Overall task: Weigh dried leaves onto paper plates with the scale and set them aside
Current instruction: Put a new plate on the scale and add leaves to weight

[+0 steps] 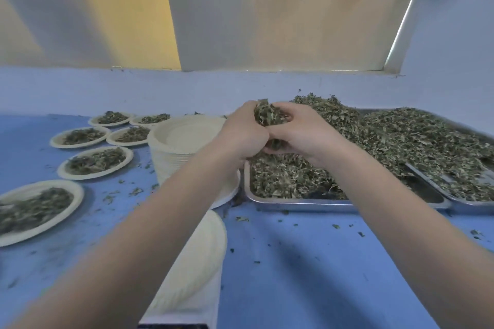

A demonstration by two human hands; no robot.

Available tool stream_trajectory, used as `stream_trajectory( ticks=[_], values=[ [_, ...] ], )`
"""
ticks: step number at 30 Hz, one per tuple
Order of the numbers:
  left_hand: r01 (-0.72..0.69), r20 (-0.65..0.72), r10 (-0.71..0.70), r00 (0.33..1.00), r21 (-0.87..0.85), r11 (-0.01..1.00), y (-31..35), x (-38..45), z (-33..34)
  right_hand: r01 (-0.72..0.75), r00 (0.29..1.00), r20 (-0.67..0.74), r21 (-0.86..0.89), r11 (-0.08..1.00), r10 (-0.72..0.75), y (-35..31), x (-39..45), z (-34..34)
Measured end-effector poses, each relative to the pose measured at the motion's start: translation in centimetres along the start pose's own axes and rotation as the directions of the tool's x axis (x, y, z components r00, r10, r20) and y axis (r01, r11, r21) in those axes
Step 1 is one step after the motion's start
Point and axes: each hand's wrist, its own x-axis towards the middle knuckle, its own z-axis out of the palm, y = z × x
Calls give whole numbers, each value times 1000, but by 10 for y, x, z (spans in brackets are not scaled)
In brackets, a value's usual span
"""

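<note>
Paper plates, filled (95, 160), seen at left, spread over blue table (294, 262); empty stack (184, 141) placed right of them. Near centre, another plate (205, 248) partly hidden by forearm; scale not made out. Left hand (246, 136) and right hand (296, 131) held together above near steel tray (294, 201), fingers curled round clump of dried leaves (268, 115). Far right, second tray (467, 200) heaped. Leaves judged light, brittle, easily shed: to be cupped from below, not pinched.
</note>
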Motion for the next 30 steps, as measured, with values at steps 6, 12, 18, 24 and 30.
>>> stream_trajectory(
  ticks=[6, 12, 18, 24, 30],
  values=[
    [34, -19, -31, 999, 194, 980, -14, -62, -68, 47, 987, 145, 120, 992, -64, -27, -36, 71],
    [113, 90, -146, 985, 304, 946, -56, -106, -108, -23, 963, 268, 23, 999, 16, -5, -54, 129],
    [212, 293, -278, 915, 239, 948, -111, -118, -113, 8, 910, 317, -657, 754, 267, 17, -61, 122],
    [163, 128, -173, 977, 86, 983, -124, -113, -120, 79, 968, 243, -538, 840, 65, 24, -54, 117],
    [103, -136, -100, 986, 13, 995, -144, -117, -104, 149, 988, 105, -476, 867, -112, 49, -55, 124]
  ],
)
